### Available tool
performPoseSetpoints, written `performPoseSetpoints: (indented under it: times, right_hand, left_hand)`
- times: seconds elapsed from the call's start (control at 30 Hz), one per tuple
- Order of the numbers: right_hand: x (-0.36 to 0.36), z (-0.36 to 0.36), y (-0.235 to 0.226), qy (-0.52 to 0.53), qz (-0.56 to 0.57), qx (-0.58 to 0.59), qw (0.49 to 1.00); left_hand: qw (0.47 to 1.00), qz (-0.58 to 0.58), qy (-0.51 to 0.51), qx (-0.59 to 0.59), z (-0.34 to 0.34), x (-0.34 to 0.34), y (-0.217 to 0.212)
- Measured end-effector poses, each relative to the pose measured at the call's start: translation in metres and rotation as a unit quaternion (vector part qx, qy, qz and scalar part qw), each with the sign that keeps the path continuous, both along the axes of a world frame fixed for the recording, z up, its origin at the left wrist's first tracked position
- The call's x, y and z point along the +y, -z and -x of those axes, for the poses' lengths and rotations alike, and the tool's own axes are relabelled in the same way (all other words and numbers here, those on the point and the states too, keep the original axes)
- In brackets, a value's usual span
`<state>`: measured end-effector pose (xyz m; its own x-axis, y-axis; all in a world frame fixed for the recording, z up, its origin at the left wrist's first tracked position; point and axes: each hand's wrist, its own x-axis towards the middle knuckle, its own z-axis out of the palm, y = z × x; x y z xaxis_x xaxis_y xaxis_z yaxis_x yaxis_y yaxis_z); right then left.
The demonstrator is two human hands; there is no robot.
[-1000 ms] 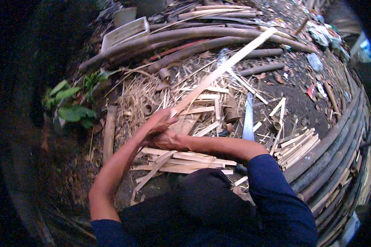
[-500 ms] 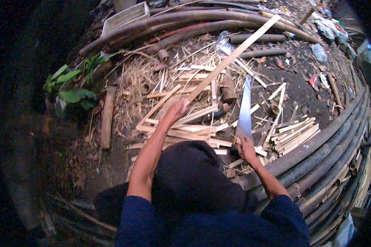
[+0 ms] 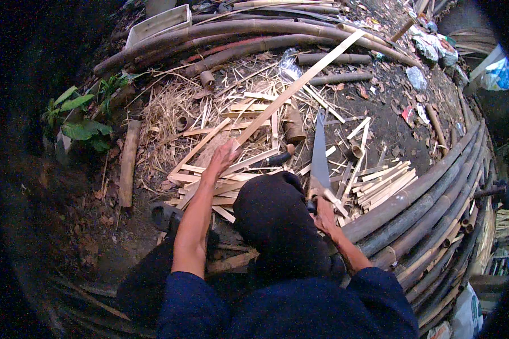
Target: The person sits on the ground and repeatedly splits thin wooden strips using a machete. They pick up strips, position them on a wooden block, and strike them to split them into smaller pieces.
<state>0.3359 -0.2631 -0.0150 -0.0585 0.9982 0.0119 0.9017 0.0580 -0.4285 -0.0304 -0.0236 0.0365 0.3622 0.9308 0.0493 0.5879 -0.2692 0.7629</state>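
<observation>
My left hand (image 3: pixel 225 155) is closed round the lower end of a long, flat bamboo strip (image 3: pixel 300 85), which slants away up to the right over the ground. On the right, my right hand (image 3: pixel 324 214) grips the handle of a handsaw (image 3: pixel 320 152). The saw's blade points away from me, its tip up, apart from the strip. Between my hands lies a loose heap of short cut strips (image 3: pixel 232 183), partly hidden by my dark-clothed knee. A neater bundle of cut strips (image 3: pixel 385 185) rests right of the saw.
Long bamboo poles (image 3: pixel 413 217) lie stacked along my right, and more curved poles (image 3: pixel 220 34) cross the far side beside a pale crate (image 3: pixel 158 25). Dry shavings (image 3: pixel 169 107) cover the ground at left, near a green plant (image 3: pixel 85 124) and a short bamboo length (image 3: pixel 130 164).
My view has shifted, so the scene sits farther left. The saw blade has turned and looks darker and narrower. My left foot shows now. Both hands keep their holds.
</observation>
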Motion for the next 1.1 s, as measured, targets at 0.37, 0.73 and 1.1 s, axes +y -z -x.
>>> performPoseSetpoints:
  times: [0.37, 0.73, 1.1]
  right_hand:
    - [-0.058, 0.018, -0.238, 0.222, -0.216, 0.334, 0.89]
    - [0.049, 0.084, -0.21, 0.086, -0.201, 0.295, 0.93]
    - [0.062, 0.134, -0.171, -0.077, -0.065, 0.246, 0.964]
  left_hand:
    - [0.998, -0.01, -0.034, -0.046, -0.012, 0.016, 0.001]
    - [0.967, -0.072, -0.195, 0.145, -0.032, 0.005, -0.006]
    - [0.893, -0.2, -0.384, 0.123, -0.041, 0.009, 0.075]
